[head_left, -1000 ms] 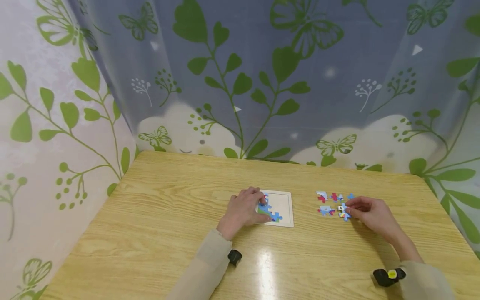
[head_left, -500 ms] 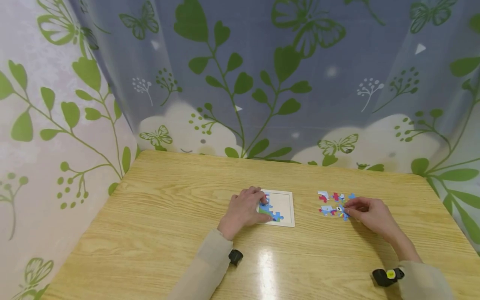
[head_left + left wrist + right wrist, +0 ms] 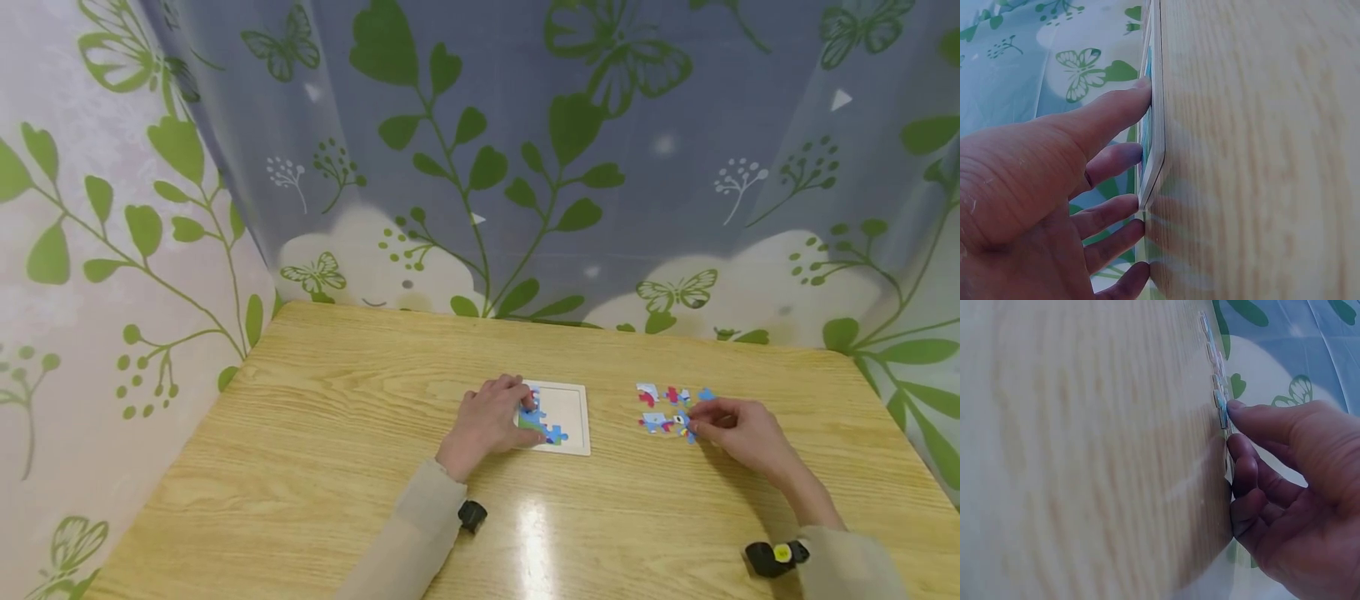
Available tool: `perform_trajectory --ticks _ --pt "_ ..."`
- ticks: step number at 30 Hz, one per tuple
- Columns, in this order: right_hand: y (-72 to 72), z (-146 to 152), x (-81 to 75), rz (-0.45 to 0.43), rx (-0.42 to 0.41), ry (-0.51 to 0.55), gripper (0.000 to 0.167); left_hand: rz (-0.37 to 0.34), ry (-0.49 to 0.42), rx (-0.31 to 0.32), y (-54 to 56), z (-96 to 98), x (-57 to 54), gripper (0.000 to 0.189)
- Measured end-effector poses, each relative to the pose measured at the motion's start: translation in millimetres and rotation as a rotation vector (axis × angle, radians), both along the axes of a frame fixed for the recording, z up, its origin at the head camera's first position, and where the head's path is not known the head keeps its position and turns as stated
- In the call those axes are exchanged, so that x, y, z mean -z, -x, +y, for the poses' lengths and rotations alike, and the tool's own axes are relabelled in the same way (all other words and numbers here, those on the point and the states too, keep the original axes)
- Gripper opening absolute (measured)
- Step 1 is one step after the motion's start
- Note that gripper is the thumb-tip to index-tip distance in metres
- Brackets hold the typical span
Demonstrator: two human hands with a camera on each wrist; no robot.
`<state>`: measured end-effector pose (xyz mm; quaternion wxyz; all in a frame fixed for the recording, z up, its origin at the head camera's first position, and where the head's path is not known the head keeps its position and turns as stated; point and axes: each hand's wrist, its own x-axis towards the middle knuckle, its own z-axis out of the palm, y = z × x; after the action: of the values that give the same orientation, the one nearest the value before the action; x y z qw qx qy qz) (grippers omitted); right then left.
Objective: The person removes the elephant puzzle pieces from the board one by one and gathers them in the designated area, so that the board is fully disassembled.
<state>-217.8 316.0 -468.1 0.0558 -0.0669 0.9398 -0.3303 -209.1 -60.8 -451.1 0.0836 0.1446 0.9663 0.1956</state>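
On the wooden table lies a white puzzle tray (image 3: 572, 417), its left and lower part filled with blue, green and red jigsaw pieces (image 3: 557, 434). My left hand (image 3: 487, 421) rests over the tray's left side, thumb and index finger touching it and the other fingers spread beside it. To the right, my right hand (image 3: 746, 429) pinches the edge of a blue puzzle piece (image 3: 681, 422) between thumb and index finger, flat at table level. This piece sits close against a light-blue and red piece (image 3: 652, 422). Its right end is hidden by my fingertips.
Several loose pieces form a row just behind: a white-red piece (image 3: 647, 393), a red one (image 3: 672, 394) and a blue one (image 3: 707, 394). A patterned curtain (image 3: 450, 167) hangs along the table's far edge.
The blue piece at my right fingertips has shifted slightly left, up to the light-blue and red piece, and settled there. My left hand stays on the tray.
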Motion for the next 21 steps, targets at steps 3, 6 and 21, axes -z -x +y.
perform_trajectory --ticks 3,6,21 --pt "0.7 -0.4 1.1 0.013 -0.004 -0.035 0.025 -0.002 0.001 -0.001 -0.2 -0.1 0.3 0.035" --pt "1.3 -1.0 1.2 0.027 -0.005 -0.061 0.025 -0.004 0.001 -0.004 0.0 -0.3 0.4 0.035" --pt "-1.1 -2.2 -2.3 0.048 0.019 -0.056 0.027 -0.008 0.004 0.0 0.0 -0.8 1.7 0.036"
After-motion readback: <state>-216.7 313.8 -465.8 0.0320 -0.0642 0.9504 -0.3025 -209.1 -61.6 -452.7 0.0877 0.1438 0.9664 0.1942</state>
